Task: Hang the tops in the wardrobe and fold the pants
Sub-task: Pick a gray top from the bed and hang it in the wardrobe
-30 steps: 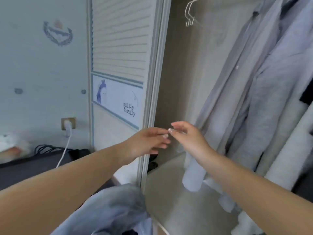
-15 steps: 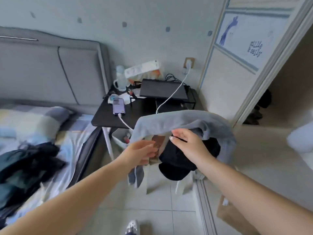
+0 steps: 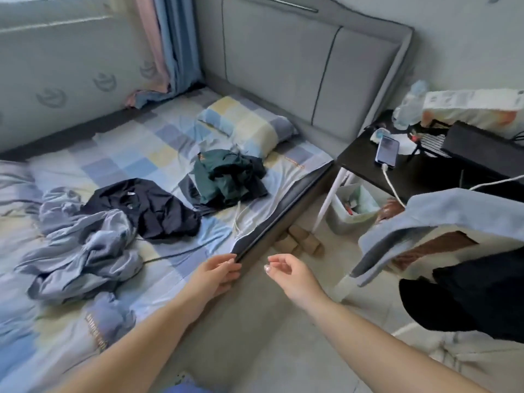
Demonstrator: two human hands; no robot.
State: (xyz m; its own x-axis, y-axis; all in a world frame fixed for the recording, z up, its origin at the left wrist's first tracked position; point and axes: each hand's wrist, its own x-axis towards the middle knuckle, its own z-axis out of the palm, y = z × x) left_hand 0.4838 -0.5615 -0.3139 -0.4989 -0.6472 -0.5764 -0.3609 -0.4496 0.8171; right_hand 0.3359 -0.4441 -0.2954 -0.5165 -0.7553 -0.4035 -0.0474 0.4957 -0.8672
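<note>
Both empty hands, left hand (image 3: 217, 275) and right hand (image 3: 289, 275), hover beside the bed (image 3: 158, 154).

We are in a home bedroom, our bed (image 3: 119, 154) with checked sheet, pillow (image 3: 249, 123), padded headboard (image 3: 306, 61), curtain (image 3: 167, 43), loose clothes (image 3: 85, 245) on the bed, phone (image 3: 387, 150) charging on our bedside counter (image 3: 365, 163).

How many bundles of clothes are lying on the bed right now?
3: a dark green bundle just below the pillow, a navy one mid-bed, and a grey-blue one nearest the camera. Each bundle may hold more than one garment.
</note>
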